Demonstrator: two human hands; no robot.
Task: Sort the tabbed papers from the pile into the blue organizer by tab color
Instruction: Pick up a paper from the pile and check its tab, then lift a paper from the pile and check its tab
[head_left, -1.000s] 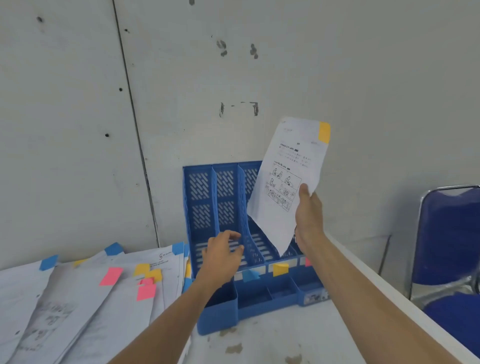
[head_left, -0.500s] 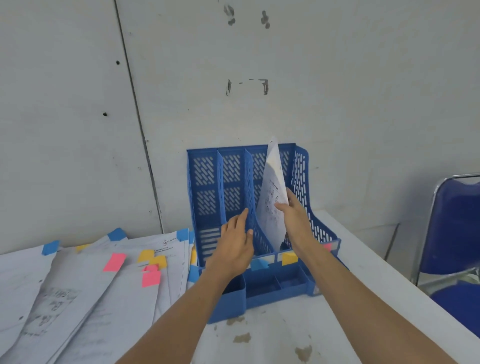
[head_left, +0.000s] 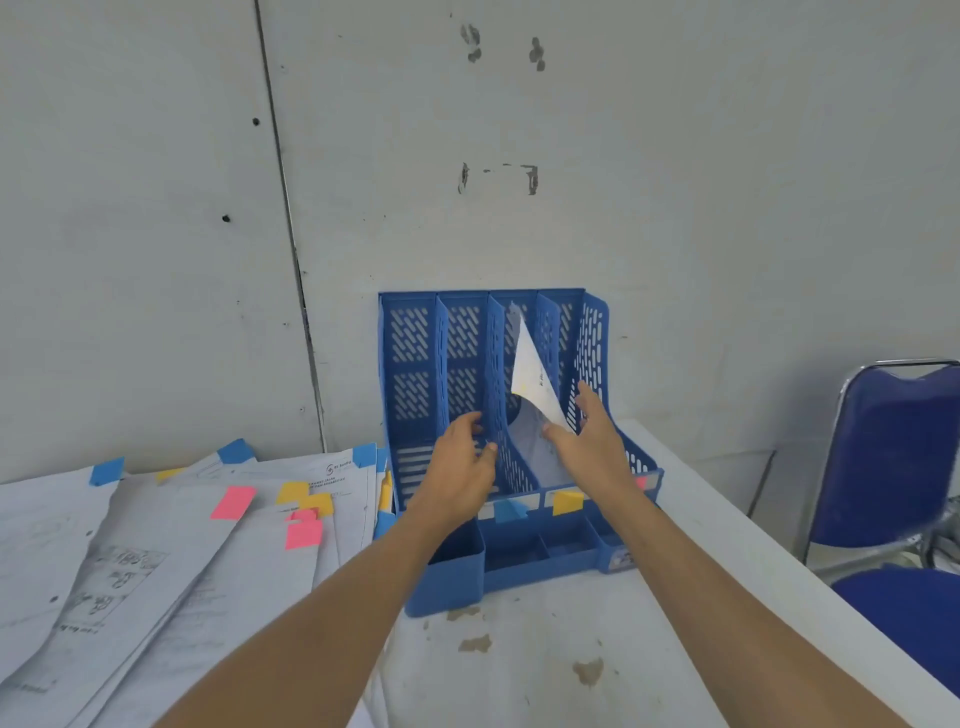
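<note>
The blue organizer (head_left: 410, 364) stands at the centre of the frame on the white, stained tabletop (head_left: 519, 675), its back against the grey wall (head_left: 675, 208). A single sheet (head_left: 532, 364) sits inside one of its upright slots, the one behind the yellow label (head_left: 567, 502) on the front rail. The sheet leans and curls, and its top corner reaches almost to the organizer's upper rim; its tab cannot be seen. The left grip (head_left: 457, 473) is clenched on the curved front edge of the divider (head_left: 511, 462) just left of that slot, thumb on one side and fingers on the other. The right grip (head_left: 592, 452) is released, its fingers straight and spread, with the thumb tip touching the sheet's lower edge. A blue label (head_left: 509, 512) marks the slot to the left and a pink label (head_left: 641, 483) the one at the right end. The pile of tabbed papers (head_left: 156, 571) fans across the lower left, showing blue, yellow and pink tabs. A blue chair (head_left: 893, 457) stands at the right edge.
</note>
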